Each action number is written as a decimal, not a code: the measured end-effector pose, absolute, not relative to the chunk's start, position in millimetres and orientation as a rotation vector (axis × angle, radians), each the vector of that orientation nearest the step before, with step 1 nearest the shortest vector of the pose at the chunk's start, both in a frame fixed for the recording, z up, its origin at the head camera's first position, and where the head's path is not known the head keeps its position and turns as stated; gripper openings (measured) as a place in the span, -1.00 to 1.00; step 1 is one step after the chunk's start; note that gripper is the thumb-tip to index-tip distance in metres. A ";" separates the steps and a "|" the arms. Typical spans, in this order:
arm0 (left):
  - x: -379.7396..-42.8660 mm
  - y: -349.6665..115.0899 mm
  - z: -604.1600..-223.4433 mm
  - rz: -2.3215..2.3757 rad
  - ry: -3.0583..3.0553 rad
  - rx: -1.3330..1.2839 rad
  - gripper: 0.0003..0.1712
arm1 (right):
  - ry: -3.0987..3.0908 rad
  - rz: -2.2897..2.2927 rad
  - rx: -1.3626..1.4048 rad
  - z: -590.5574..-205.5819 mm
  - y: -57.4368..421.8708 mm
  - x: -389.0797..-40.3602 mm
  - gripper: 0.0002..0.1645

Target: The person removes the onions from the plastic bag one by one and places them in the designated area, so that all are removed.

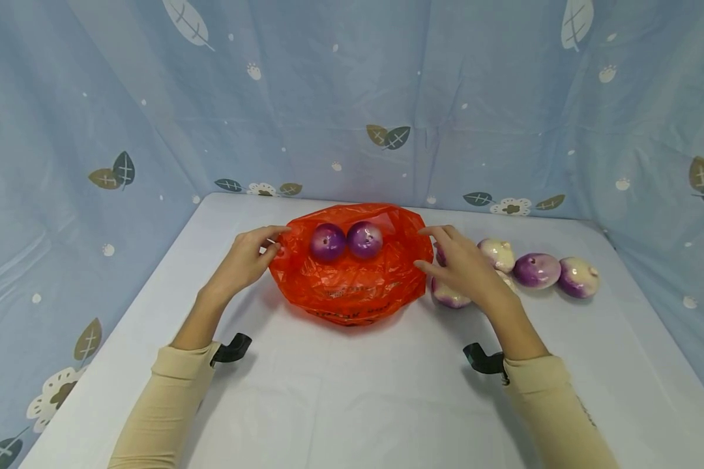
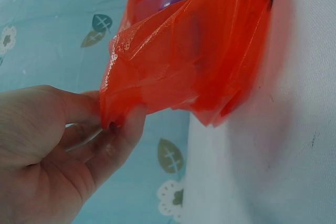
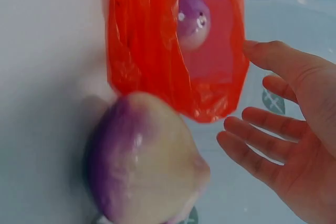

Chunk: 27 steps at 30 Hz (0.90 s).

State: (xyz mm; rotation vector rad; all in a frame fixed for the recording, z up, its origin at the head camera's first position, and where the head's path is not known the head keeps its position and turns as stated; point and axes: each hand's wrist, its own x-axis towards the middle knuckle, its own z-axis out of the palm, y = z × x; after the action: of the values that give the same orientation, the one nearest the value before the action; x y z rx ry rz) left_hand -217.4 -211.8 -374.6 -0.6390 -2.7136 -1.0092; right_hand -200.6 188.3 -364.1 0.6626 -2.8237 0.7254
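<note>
A red plastic bag (image 1: 352, 280) stands on the white table with its mouth spread wide. Inside it two glossy purple turnips (image 1: 365, 240) lie side by side. My left hand (image 1: 243, 259) pinches the bag's left rim between thumb and fingers, as the left wrist view shows at close range. Over at the right rim is my right hand (image 1: 463, 267), its fingers spread and relaxed, one fingertip right at the bag's edge in the right wrist view. Close below that hand sits a purple-and-white turnip (image 3: 147, 156), beside the bag's right side.
More turnips (image 1: 536, 270) lie in a loose group to the right of the bag, some partly hidden by the right hand. A blue patterned curtain (image 1: 328, 98) hangs behind and at both sides of the white table (image 1: 340, 391). Each wrist wears a black camera mount (image 1: 232, 348).
</note>
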 end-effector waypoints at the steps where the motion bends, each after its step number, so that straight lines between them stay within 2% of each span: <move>1: -217.2 -211.9 -374.5 -1.008 -2.713 -0.640 -0.58 | -2.825 0.719 0.675 -364.6 185.3 -201.5 -0.34; 18: -218.3 -212.6 -375.7 -1.004 -2.709 -0.640 -0.57 | -2.839 0.750 0.782 -376.4 151.8 -222.3 -0.33; 27: -218.4 -212.0 -375.7 -1.007 -2.713 -0.643 -0.58 | -2.967 0.709 0.739 -379.2 136.4 -229.1 -0.23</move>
State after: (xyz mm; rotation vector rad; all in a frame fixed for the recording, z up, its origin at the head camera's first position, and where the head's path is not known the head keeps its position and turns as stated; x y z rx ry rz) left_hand -218.4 -212.0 -375.7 -0.6429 -2.7133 -1.0068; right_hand -229.1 136.4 -379.2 0.7391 -2.9669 0.7091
